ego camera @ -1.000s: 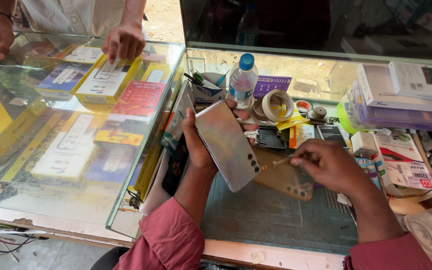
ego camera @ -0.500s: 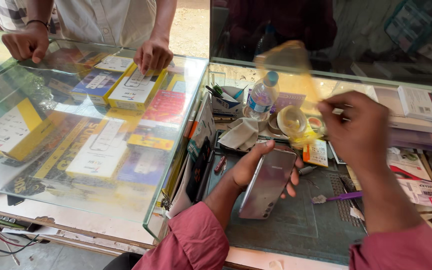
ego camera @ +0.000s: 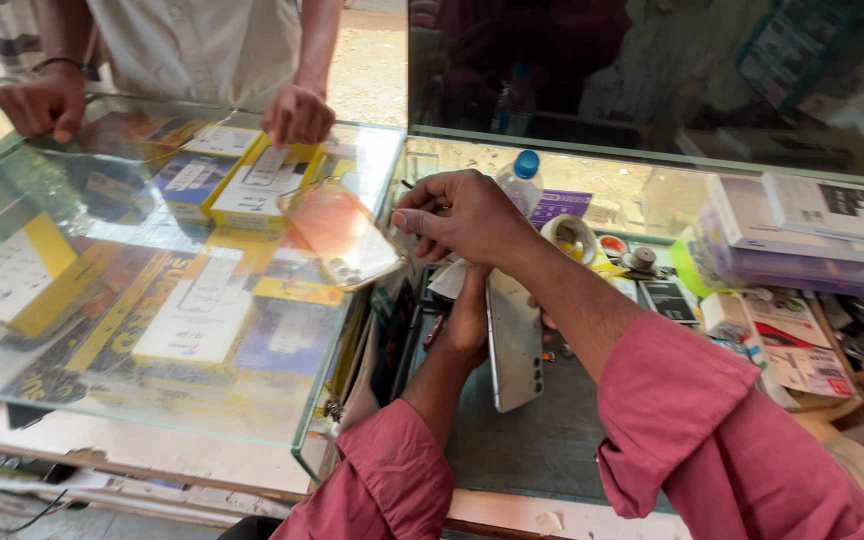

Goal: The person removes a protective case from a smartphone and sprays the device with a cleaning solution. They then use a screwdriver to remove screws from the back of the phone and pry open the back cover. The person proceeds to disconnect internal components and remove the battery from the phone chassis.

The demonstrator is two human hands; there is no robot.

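Pinching a clear phone case (ego camera: 344, 235) by its corner, the right hand (ego camera: 462, 215) holds it out over the edge of the glass counter (ego camera: 152, 330). Below, the left hand (ego camera: 470, 320) grips a silver smartphone (ego camera: 514, 340) upright on edge above the worktop. That thin pinch looks risky (the case hangs mostly unsupported), so a jolt could drop it, and the tilted phone might slip sideways.

**Glass, gloss and soft cloth at the counter**

The phone (ego camera: 514, 340) in the left hand (ego camera: 467, 320) has a smooth, silvery satin back. The clear case (ego camera: 342, 232) pinched by the right hand (ego camera: 462, 215) is glossy, flexible-looking plastic. Beside them, the glass counter (ego camera: 102, 330) shines; the pink sleeves (ego camera: 692, 420) are matt cloth.
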